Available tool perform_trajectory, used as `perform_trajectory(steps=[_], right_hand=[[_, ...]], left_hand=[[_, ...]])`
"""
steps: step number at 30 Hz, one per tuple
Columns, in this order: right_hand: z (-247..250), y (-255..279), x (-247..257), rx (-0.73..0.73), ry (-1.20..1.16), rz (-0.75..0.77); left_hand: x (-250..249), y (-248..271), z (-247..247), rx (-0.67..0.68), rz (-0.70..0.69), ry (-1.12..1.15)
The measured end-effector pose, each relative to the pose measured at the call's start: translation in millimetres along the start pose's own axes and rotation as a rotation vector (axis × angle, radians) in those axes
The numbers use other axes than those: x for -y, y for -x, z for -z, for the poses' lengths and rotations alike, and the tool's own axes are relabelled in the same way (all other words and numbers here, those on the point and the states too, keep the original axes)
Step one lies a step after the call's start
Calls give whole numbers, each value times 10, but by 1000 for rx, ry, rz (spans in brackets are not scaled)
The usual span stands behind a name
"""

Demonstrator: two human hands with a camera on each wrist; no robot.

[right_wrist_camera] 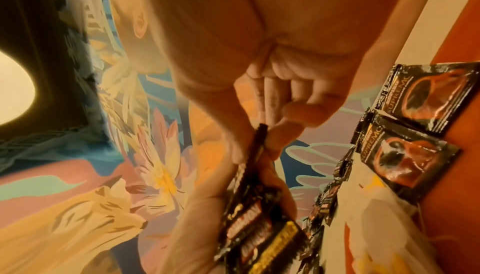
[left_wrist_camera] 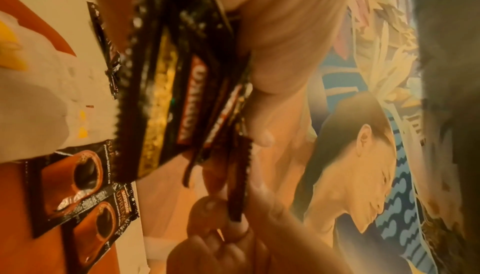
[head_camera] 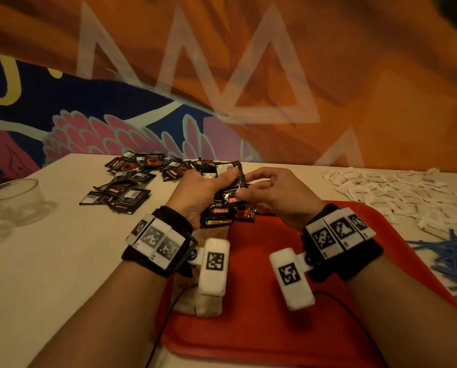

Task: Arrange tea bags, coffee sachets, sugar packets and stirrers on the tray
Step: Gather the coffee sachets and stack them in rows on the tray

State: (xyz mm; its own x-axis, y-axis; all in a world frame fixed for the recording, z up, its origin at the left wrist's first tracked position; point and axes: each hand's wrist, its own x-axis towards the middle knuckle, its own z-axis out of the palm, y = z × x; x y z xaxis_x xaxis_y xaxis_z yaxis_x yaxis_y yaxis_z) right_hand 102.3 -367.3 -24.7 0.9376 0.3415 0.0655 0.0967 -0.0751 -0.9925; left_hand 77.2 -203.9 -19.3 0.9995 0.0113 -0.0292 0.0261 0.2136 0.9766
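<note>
Over red tray (head_camera: 261, 328), left hand (head_camera: 200, 192) holds sachets (head_camera: 222, 208); right hand (head_camera: 272, 197) pinches one

Dim, warm orange light tints all 3 views, and a bright round lamp (right_wrist_camera: 13, 89) glares at the right wrist view's left edge. Both wrist views are motion-blurred, soft and wide-angle-warped at the edges.

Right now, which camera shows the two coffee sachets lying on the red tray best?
The right wrist view: both coffee sachets lie unobstructed, labels readable. The left wrist view shows them partly cut off; in the head view the hands hide most of them.
</note>
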Motion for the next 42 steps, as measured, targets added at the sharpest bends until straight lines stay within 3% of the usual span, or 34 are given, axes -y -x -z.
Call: perform_trajectory(steps=[3,7,10,13,15,17,21,26,29,35,42], right_hand=[[45,63,-14,-44,14,49],[110,65,-22,-169,85,177],[160,50,-13,-305,179,326],[151,71,-1,-333,202,424],[101,95,-3,-320,302,503],[68,102,-23,-299,357,537],[96,79,11,-283,236,436],[50,95,18,-131,253,217],[52,85,-11,-140,311,244],[73,87,-4,-137,371,241],[100,92,11,-117,446,258]], left_hand=[[10,6,-25,21,-15,-34],[17,-9,-36,-27,-22,-259],[-9,-60,3,-10,129,-46],[-31,-42,44,124,262,-21],[-47,18,6,189,238,-19],[-53,56,-44,140,123,28],[-23,20,-27,0,-52,78],[9,16,-50,4,-148,67],[11,14,-60,39,-192,6],[14,53,-109,3,-414,-205],[39,19,-62,21,-391,-118]])
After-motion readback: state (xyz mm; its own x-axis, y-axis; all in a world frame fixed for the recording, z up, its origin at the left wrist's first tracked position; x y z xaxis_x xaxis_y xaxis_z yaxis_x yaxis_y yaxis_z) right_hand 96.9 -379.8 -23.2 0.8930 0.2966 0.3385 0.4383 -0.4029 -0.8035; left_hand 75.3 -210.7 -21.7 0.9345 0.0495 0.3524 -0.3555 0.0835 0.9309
